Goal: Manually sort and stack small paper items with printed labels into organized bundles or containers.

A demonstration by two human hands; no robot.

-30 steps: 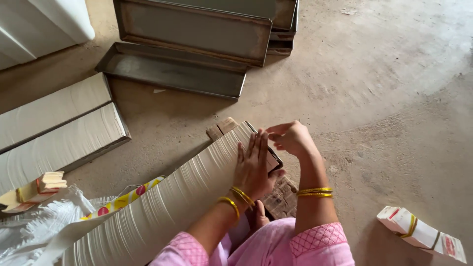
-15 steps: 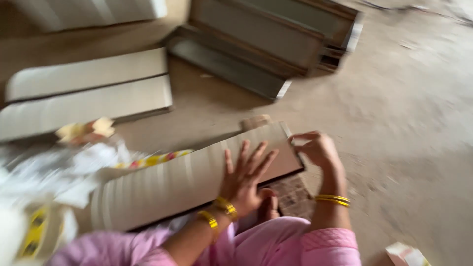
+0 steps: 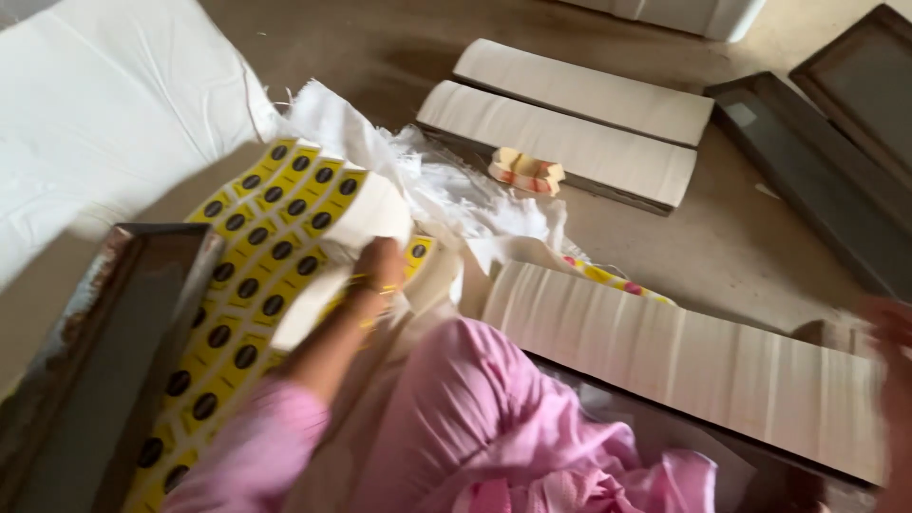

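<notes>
Yellow sticker sheets [image 3: 252, 285], printed with rows of dark round dots, fan out from about 11 o'clock down to 7 o'clock of your lap, lying partly over white cloth [image 3: 104, 104] and beside a rusty metal tray [image 3: 104, 370] at 8 o'clock. Your left hand [image 3: 380, 266] rests on the sheets' right edge, the fingers curled over it (whether they pinch a sheet is lost in blur). A long tray packed with pale paper slips [image 3: 703, 361] runs from 1 o'clock toward 4 o'clock, just beside your pink-clad knee [image 3: 484, 408]. Two more packed trays [image 3: 570, 123] lie side by side at 1 o'clock, farther off, with a small bundle of cream and red packets [image 3: 525, 172] touching the nearer one. Dark empty trays [image 3: 826, 161] sit at 2 o'clock. Your right hand [image 3: 893, 332] is a blur at the 3 o'clock edge; you cannot tell how its fingers stand.
</notes>
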